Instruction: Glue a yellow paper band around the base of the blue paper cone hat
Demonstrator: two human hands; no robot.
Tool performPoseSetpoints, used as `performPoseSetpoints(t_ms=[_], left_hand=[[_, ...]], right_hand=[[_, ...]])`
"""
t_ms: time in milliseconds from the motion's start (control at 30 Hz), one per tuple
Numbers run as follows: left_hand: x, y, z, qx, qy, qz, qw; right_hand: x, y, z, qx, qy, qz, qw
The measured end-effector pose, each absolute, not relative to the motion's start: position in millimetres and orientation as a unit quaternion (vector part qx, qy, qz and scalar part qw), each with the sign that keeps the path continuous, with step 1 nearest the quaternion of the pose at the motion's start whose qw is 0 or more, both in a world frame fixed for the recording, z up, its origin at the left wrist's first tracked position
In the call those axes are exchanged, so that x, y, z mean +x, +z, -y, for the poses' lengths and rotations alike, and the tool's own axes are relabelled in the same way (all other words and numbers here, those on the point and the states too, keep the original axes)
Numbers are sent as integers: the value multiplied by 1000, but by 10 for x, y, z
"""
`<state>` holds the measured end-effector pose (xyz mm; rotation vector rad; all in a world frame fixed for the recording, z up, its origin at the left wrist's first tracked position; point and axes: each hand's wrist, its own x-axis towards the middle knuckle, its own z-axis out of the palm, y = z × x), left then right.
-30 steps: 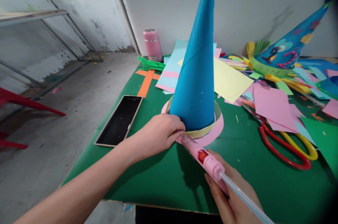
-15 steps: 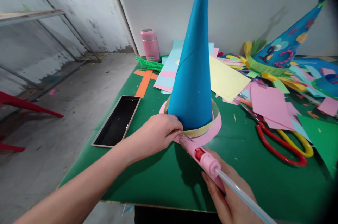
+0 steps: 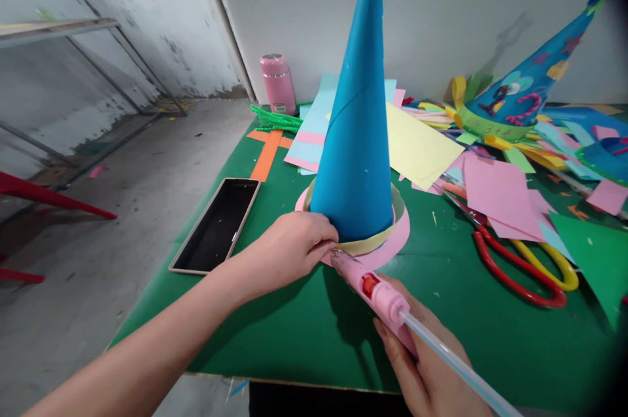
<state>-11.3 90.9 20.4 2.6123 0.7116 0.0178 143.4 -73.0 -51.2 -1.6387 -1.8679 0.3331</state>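
A tall blue paper cone (image 3: 354, 148) stands upright on a pink paper ring (image 3: 398, 237). Around its base runs a pale green paper strip (image 3: 366, 246). My left hand (image 3: 301, 240) is closed, its fingers pinching the strip at the front left of the cone's base. In my right hand (image 3: 422, 345) is a pink glue gun (image 3: 377, 292), with a long clear glue stick (image 3: 456, 364) coming out of its rear. The gun's nozzle end is right beside my left fingertips, at the strip; the exact tip is hidden.
A phone (image 3: 216, 226) lies left of the cone. Behind are a pink bottle (image 3: 278, 84), green pipe cleaners (image 3: 275, 120) and paper sheets (image 3: 422, 145). Red-handled scissors (image 3: 515, 273), yellow handles (image 3: 549, 263) and a decorated blue hat (image 3: 524, 93) are at the right.
The whole view has shifted very slightly. Both hands, the glue gun and the cone hold nearly the same places relative to each other.
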Motion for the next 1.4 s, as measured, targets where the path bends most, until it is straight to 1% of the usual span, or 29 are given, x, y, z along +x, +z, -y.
performPoseSetpoints(t_ms=[333, 667, 1067, 1400], left_hand=[[-110, 202, -904, 941, 5, -261, 216], [-105, 208, -902, 938, 2, -269, 217], [-102, 210, -897, 938, -1, -270, 218], [-109, 197, -905, 936, 0, -270, 225]], right_hand=[[1432, -495, 714, -618, 139, 710, 306], [1471, -513, 781, -627, 93, 713, 300], [1475, -506, 781, -636, 104, 707, 291], [1481, -490, 785, -639, 88, 707, 290]])
